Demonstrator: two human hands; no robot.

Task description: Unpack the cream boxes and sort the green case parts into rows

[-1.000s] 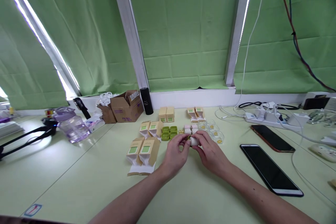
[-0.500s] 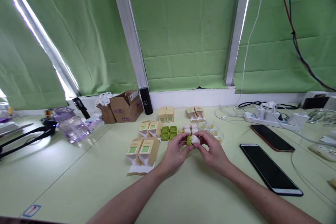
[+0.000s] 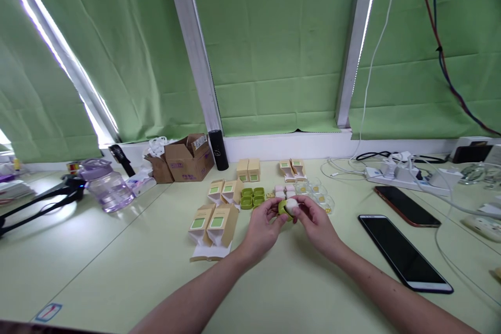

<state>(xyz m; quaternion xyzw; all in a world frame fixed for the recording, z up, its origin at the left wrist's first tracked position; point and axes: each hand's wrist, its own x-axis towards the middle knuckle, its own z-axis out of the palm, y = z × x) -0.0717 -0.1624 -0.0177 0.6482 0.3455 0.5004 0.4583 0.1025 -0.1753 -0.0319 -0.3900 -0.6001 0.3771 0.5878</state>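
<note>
Pale green bench [image 3: 117,271] runs under the green blinds, cluttered. Biggest loose items: open cardboard box [image 3: 190,159] at the back left, clear purple-lidded jug [image 3: 106,186] further left, two dark phones at right, the nearer phone [image 3: 403,251] flat and close to my right forearm. A power strip [image 3: 407,177] with tangled white cables sits behind them.

Mid bench: rows of small tan cartons [image 3: 213,224] with green labels, some open. Behind my hands a cluster of green cases [image 3: 252,198], pink pieces and clear lids.

My left hand [image 3: 262,229] and right hand [image 3: 317,227] meet just above the bench. Fingers of both are closed narrow on one small part: a green case [image 3: 282,210] pinched by the left, a white round piece [image 3: 291,204] pressed at it by the right. Can't tell if it is seated.

Risk, my guess: grip is fingertips only, so a skewed push could pop the white piece out or flip the case. It could then roll into the cluster behind and knock the clear lids. A cocked fit could jam.
</note>
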